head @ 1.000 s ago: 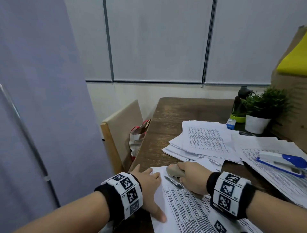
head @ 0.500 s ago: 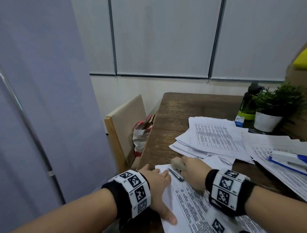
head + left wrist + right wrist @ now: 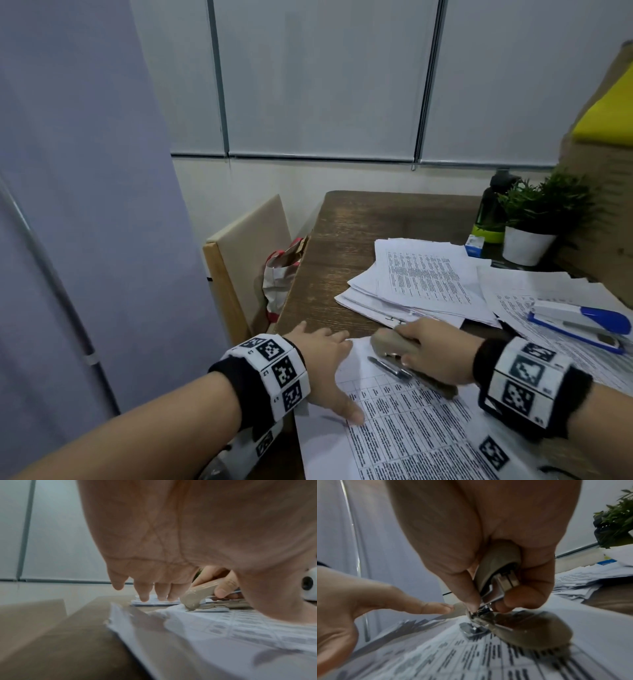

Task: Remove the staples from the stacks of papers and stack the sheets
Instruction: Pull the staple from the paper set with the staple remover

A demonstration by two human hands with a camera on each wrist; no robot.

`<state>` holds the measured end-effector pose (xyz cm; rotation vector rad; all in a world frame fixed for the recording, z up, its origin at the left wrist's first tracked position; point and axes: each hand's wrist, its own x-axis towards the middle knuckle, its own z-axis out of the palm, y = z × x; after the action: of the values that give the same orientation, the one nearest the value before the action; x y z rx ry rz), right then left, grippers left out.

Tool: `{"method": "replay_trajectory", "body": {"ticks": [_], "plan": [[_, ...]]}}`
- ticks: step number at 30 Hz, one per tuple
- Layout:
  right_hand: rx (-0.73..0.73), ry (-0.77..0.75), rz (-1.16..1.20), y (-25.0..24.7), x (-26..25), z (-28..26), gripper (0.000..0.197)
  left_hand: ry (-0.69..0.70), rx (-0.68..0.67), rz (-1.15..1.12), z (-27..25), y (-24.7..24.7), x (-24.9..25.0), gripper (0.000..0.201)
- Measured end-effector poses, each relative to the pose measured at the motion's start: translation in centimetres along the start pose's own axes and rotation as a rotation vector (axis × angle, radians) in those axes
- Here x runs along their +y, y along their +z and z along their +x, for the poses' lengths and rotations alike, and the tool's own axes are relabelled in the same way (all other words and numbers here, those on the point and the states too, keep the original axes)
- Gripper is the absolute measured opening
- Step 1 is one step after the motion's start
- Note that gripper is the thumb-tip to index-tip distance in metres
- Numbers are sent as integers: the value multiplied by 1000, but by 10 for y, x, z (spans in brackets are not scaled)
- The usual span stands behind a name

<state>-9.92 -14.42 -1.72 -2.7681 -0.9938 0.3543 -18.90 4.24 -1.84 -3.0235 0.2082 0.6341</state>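
A printed stapled stack lies at the table's near edge. My left hand lies flat on its left margin, fingers spread, thumb pressing the sheet. My right hand grips a beige stapler-like tool at the stack's top corner. Its nose touches the paper, and its metal jaw sits on the sheet. The staple itself is hidden.
A loose pile of printed sheets lies mid-table. More papers at right carry a white and blue stapler. A potted plant, a dark bottle and a small blue box stand behind. A chair holds a bag.
The head view has shifted left and back. Both hands stay at the stack's top corner, the right still holding the tool.
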Motion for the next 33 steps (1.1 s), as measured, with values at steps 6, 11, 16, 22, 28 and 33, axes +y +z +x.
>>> {"method": "replay_trajectory", "body": {"ticks": [6, 11, 16, 22, 28, 33], "plan": [[7, 25, -12, 12, 6, -6, 10, 78, -67, 45, 10, 11, 12, 115], [2, 42, -13, 13, -7, -5, 8, 90, -75, 72, 14, 13, 10, 115], [1, 37, -80, 10, -27, 4, 16, 82, -68, 82, 17, 14, 9, 118], [28, 22, -120, 4, -40, 31, 26, 71, -79, 115, 13, 8, 12, 116], [82, 53, 126, -17, 5, 14, 20, -22, -129, 161, 23, -3, 14, 97], [31, 76, 27, -11, 42, -14, 15, 90, -29, 81, 29, -9, 36, 110]]}}
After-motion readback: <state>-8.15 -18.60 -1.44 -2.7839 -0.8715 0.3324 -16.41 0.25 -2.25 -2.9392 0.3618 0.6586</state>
